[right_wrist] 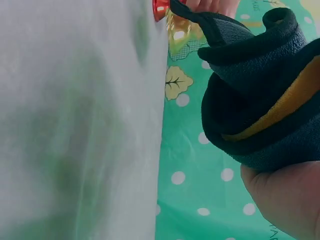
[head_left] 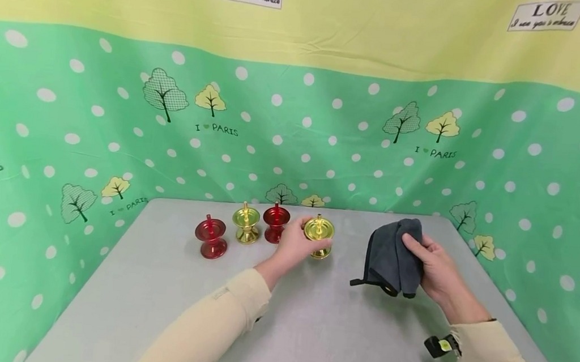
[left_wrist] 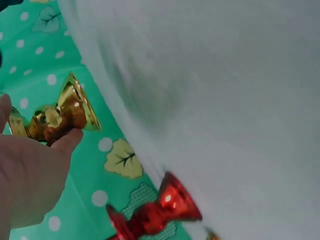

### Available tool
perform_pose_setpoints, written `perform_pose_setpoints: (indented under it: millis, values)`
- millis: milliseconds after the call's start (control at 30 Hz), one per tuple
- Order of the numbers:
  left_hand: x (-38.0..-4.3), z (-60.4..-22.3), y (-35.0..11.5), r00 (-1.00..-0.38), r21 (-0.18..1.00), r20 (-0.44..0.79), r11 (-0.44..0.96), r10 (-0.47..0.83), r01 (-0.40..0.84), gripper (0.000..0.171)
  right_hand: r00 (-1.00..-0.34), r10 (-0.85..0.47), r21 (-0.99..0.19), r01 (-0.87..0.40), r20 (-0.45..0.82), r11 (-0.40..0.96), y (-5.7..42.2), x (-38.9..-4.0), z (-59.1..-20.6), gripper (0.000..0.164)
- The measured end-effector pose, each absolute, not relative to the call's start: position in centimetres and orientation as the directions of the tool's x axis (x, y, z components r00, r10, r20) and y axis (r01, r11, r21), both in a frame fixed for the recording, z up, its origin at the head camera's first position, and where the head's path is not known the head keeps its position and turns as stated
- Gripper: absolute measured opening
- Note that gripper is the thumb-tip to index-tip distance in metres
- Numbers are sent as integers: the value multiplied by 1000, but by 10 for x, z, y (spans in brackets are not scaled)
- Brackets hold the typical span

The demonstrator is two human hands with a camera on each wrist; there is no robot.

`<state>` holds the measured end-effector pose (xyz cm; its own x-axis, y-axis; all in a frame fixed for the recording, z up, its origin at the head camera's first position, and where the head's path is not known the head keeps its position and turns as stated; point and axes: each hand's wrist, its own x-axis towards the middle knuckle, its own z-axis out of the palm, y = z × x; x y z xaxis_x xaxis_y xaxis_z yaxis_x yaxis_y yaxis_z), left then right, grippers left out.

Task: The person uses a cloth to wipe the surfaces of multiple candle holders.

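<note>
My left hand [head_left: 296,243] grips a shiny gold candle holder [head_left: 320,229], thumb and fingers around its cup and stem. The holder is upright, with a flared base, a dish top and a short post in the middle. In the left wrist view the gold candle holder [left_wrist: 52,117] shows side-on between the fingers, its base close to the tabletop. To the right, my right hand [head_left: 436,269] holds a folded dark grey cloth [head_left: 391,257] with black edging, raised above the table. A strip of yellow-brown shows inside the cloth's fold [right_wrist: 285,105] in the right wrist view.
Left of my left hand stand a red candle holder [head_left: 276,218], a gold one [head_left: 246,223] and another red one [head_left: 210,237]. They share a grey tabletop [head_left: 168,296]. A green and yellow printed curtain [head_left: 305,114] surrounds the table's back and sides.
</note>
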<state>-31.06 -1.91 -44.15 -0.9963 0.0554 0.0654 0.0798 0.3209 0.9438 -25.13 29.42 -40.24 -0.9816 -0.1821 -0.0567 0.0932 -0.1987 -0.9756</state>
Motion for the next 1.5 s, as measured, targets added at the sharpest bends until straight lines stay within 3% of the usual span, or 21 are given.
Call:
perform_pose_setpoints:
  millis: [333,633,833,933,1100,1200,1367,1500]
  values:
    - [-339,-455,4,-998,935,-2,355,-71,-27,85,-983,-182,-972,77,-36,-223,280,-247,-404,19]
    - [-342,-472,7,-998,913,0,407,-69,-29,86,-978,-203,-930,42,36,-366,272,-247,-409,24]
    - [-337,-473,8,-998,892,10,452,-63,-19,98,-979,-200,-935,50,23,-352,268,-248,-414,25]
    - [-323,-469,-3,-999,871,35,490,-37,13,99,-978,-207,-938,60,13,-340,267,-248,-416,25]
    - [-287,-453,-41,-995,852,84,514,52,99,83,-976,-216,-942,74,-2,-328,268,-249,-417,25]
    - [-271,-443,-68,-992,842,123,525,32,122,79,-974,-228,-948,86,-14,-305,268,-249,-415,24]
    - [-277,-432,-98,-983,794,179,596,-42,119,88,-970,-244,-962,81,-16,-260,264,-249,-413,21]
    - [-296,-432,-108,-988,762,152,641,-40,92,96,-957,-290,-965,88,-12,-248,258,-247,-416,22]
